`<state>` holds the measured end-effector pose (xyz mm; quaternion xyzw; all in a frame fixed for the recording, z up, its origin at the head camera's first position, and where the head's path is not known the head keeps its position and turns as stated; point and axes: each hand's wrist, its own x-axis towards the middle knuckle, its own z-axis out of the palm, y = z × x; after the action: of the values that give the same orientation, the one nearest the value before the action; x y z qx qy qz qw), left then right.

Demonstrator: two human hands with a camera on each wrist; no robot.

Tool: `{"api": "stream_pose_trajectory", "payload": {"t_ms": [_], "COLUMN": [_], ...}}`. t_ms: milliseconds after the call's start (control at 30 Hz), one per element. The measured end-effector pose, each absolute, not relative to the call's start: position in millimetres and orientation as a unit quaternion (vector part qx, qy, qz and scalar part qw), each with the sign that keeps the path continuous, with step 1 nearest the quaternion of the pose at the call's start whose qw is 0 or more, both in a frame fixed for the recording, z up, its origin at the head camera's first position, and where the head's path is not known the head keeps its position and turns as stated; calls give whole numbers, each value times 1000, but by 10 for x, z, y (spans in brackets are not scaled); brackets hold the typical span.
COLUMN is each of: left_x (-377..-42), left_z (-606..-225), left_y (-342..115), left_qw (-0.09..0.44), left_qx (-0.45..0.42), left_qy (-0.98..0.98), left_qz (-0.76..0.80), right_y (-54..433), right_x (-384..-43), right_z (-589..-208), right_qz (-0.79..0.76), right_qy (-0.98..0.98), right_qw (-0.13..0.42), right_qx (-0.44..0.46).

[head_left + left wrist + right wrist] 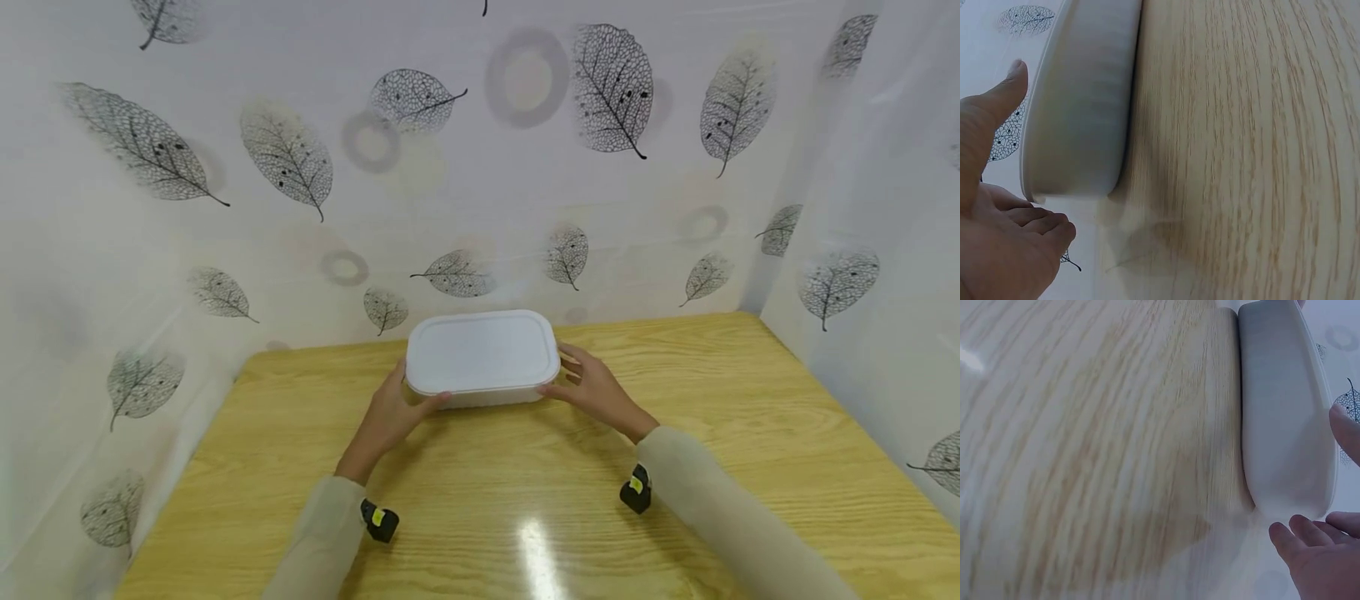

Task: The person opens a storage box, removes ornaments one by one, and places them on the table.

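A white oblong box (483, 354) with rounded corners and a flat top rests on the wooden table near its back edge. My left hand (392, 412) is at the box's left end, thumb spread along the front rim. In the left wrist view the thumb (1007, 90) lies beside the rim and the loosely bent fingers (1044, 228) are just off the end. At the opposite end is my right hand (596, 390), its thumb by the front right corner. The right wrist view has its fingers (1307, 540) close to that end; contact is hard to tell.
The wooden table (480, 492) reaches back to a pale curtain (480, 192) printed with dark leaves, which also hangs along both sides. A small black device (380, 521) is on the left wrist and another black device (636, 490) is on the right.
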<state>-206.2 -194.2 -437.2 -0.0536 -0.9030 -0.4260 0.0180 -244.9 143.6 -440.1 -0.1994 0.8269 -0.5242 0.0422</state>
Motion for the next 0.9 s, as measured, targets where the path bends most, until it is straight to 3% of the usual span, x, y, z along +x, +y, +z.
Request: {"api": "stream_pose_trajectory", "payload": {"t_ms": [900], "left_x": [-2082], "left_z": [-4433], "left_y": [-1920], "left_qw": [46], "left_qx": [-31], "left_qy": [-902], "left_qz": [-429], "right_y": [1372], "right_x": [-2463], "right_z": [-4439], "right_qz": [-499], "right_qy": [845], "right_qw": [28], "right_qx": [-189]}}
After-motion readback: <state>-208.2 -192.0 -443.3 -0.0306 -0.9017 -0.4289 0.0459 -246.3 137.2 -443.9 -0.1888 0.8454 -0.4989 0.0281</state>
